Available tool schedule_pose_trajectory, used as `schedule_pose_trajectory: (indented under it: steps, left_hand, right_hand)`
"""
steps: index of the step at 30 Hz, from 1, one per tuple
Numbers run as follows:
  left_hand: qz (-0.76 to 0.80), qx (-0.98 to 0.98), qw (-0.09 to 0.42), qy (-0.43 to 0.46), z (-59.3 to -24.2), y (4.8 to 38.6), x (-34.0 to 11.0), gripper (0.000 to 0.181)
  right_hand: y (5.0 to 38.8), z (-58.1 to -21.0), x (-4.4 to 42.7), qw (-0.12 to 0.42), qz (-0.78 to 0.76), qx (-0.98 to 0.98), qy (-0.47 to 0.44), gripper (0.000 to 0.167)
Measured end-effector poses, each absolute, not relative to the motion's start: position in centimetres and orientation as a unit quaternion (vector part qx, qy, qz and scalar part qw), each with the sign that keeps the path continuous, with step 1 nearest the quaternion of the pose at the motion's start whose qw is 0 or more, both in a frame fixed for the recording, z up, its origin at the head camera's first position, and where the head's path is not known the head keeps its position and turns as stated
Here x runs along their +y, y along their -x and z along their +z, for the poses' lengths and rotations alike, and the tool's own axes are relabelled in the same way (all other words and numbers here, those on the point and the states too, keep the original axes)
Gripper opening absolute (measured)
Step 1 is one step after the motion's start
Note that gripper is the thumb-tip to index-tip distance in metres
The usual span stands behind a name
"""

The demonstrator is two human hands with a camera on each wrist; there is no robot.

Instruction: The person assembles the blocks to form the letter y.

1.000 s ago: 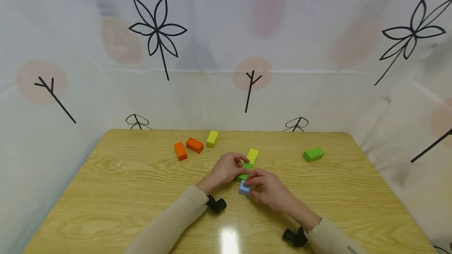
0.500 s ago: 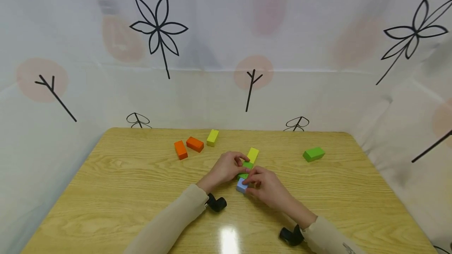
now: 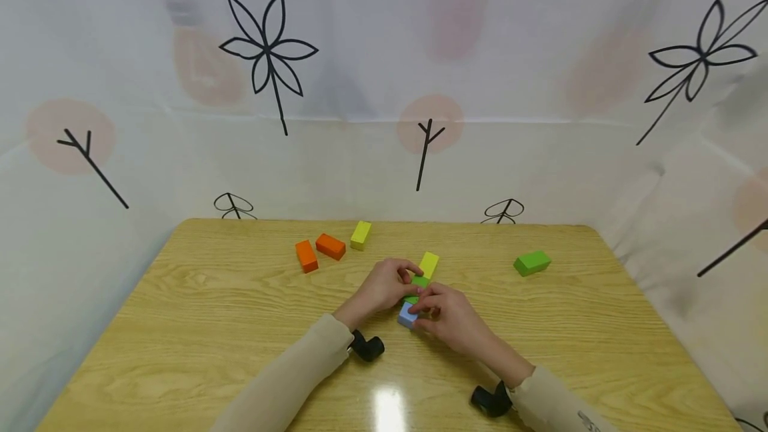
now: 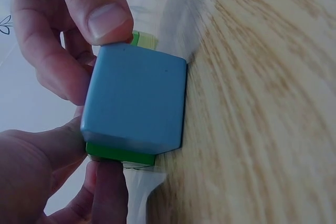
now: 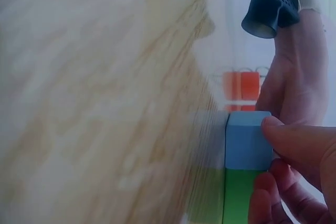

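In the head view my left hand (image 3: 384, 285) pinches a green block (image 3: 420, 281) between thumb and fingers. More green shows just nearer than the thumb; whether one block or two, I cannot tell. A yellow block (image 3: 429, 264) lies at the far end of the green. At the near end stands a light blue block (image 3: 406, 314), held by my right hand (image 3: 455, 317) with a fingertip on its top. The left wrist view has the blue block (image 4: 135, 98) on the table, covering most of the green behind it. Blue and green (image 5: 239, 192) sit side by side in the right wrist view.
Two orange blocks (image 3: 307, 257) and another yellow block (image 3: 361, 235) lie at the back left of the wooden table (image 3: 240, 312). A loose green block (image 3: 532, 263) is at the right. Black wrist cameras (image 3: 368, 347) hang under both sleeves. A patterned cloth (image 3: 360, 172) encloses the table's back and sides.
My right hand has slid the blue block a little to the left, along the near end of the green. The left hand stays on the green block.
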State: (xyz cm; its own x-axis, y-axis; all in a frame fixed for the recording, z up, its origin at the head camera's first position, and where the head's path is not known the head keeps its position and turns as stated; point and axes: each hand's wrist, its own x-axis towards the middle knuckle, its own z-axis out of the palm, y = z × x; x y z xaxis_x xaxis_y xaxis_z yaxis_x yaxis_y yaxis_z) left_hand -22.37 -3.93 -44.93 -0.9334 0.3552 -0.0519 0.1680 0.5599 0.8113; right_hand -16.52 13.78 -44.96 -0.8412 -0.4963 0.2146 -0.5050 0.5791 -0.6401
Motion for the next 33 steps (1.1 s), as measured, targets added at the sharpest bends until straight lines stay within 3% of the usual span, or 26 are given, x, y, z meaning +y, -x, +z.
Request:
schedule_pose_trajectory:
  steps: [15, 26, 33]
  left_hand:
    - [0.446, 0.876, 0.093, -0.156, -45.4, 22.4, -4.1, 0.023]
    - [0.469, 0.867, 0.08, -0.149, -45.5, 22.2, -4.9, 0.026]
    - [0.449, 0.884, 0.031, -0.125, -44.8, 23.2, -6.3, 0.025]
  right_hand:
    - [16.6, -44.8, 14.0, 0.004, 0.37, -0.885, -0.283, 0.016]
    - [17.9, -44.2, 15.7, 0.066, 0.372, -0.885, -0.271, 0.012]
    - [19.9, -43.9, 16.9, 0.106, 0.367, -0.893, -0.236, 0.013]
